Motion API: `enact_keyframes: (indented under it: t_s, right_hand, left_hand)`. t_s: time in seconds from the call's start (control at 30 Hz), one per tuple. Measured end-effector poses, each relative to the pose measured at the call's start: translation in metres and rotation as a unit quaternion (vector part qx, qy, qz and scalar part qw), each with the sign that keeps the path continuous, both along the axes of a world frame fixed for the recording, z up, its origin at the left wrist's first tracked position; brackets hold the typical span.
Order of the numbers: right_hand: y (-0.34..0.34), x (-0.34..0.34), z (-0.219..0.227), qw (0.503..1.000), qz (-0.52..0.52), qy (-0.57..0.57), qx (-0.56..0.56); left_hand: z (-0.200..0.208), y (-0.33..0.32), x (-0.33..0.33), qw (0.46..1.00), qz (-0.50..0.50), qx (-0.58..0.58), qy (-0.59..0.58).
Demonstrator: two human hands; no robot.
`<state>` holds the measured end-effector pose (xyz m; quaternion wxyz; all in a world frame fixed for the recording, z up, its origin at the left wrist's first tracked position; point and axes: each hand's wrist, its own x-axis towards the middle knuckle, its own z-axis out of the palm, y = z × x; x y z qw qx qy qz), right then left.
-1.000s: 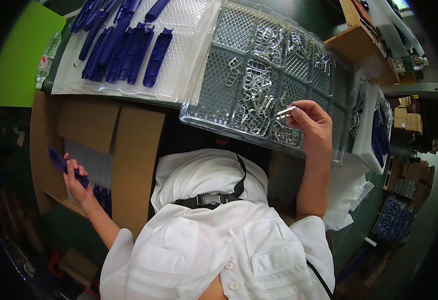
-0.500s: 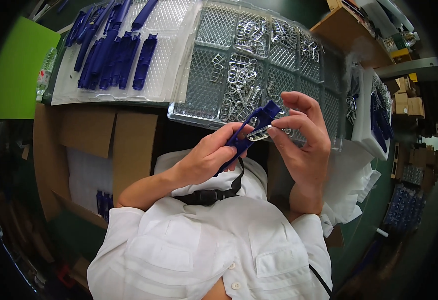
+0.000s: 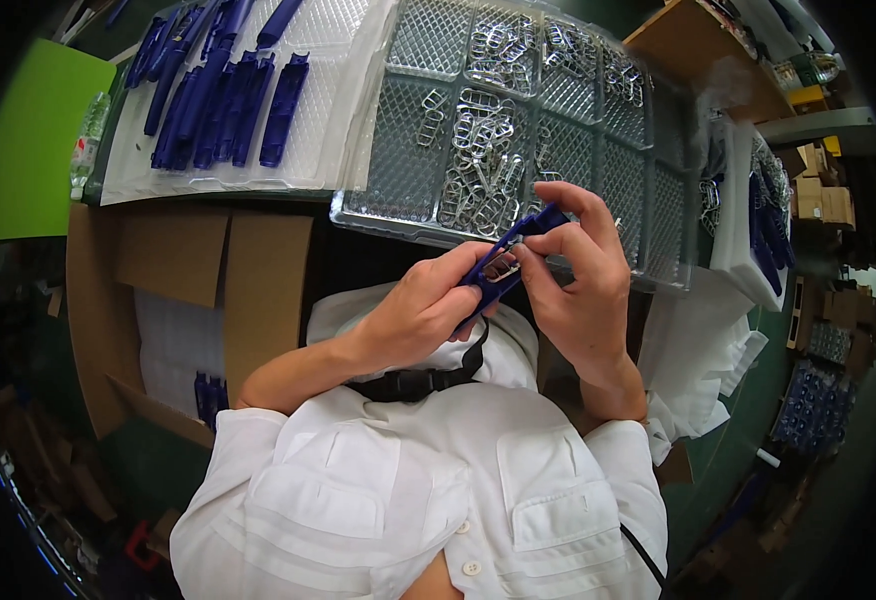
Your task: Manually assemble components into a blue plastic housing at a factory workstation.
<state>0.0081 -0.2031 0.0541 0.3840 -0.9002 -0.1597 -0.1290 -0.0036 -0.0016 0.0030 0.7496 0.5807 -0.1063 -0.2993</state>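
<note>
My left hand point(image 3: 413, 310) is closed round a long, dark blue plastic shell point(image 3: 546, 219), which it holds tilted in front of my body. With thumb and fingertips together, my right hand point(image 3: 583, 280) pinches a small silver metal frame point(image 3: 503, 268) at the shell's hollow side. The frame lies along the shell's opening; whether it is fully seated cannot be seen, as fingers cover one end. Just beyond my hands, a clear compartment tray point(image 3: 408, 226) bears heaps of similar metal frames point(image 3: 478, 150).
More blue shells point(image 3: 285, 112) lie on a white sheet point(image 3: 333, 65) at the far left. Below them stands an open cardboard box point(image 3: 270, 310). At the right is a white foam block point(image 3: 733, 245) with blue pieces. A plastic bottle point(image 3: 88, 145) stands by a green panel point(image 3: 28, 150).
The metal frame has gone from sticking out across the shell to lying in along its opening. My right hand has moved left and closer to the shell, its fingers more bent.
</note>
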Motion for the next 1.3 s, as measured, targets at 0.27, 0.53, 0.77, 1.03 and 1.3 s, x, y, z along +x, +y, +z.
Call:
enact_keyframes:
  t_s: [0.27,0.53,0.77,1.03,1.3]
  right_hand:
    - [0.014,-0.007,0.002,0.996,-0.088,-0.017,-0.004]
    - [0.0,-0.006,-0.026,0.993,-0.009,0.078,0.085]
    - [0.001,-0.007,-0.03,0.997,-0.037,0.069,0.03]
    - [-0.027,-0.002,-0.052,0.949,0.039,-0.085,0.301]
    - [-0.042,0.0,-0.047,0.974,0.046,-0.131,0.182]
  left_hand:
    - [-0.011,-0.001,-0.004,0.984,0.049,0.067,-0.159]
    - [-0.01,-0.006,0.006,0.985,0.037,0.116,-0.125]
    - [-0.02,-0.011,0.01,0.96,0.087,0.179,-0.199]
    - [-0.004,0.032,0.024,0.951,0.015,0.117,-0.285]
    - [0.016,0.04,0.031,0.928,0.085,0.103,-0.349]
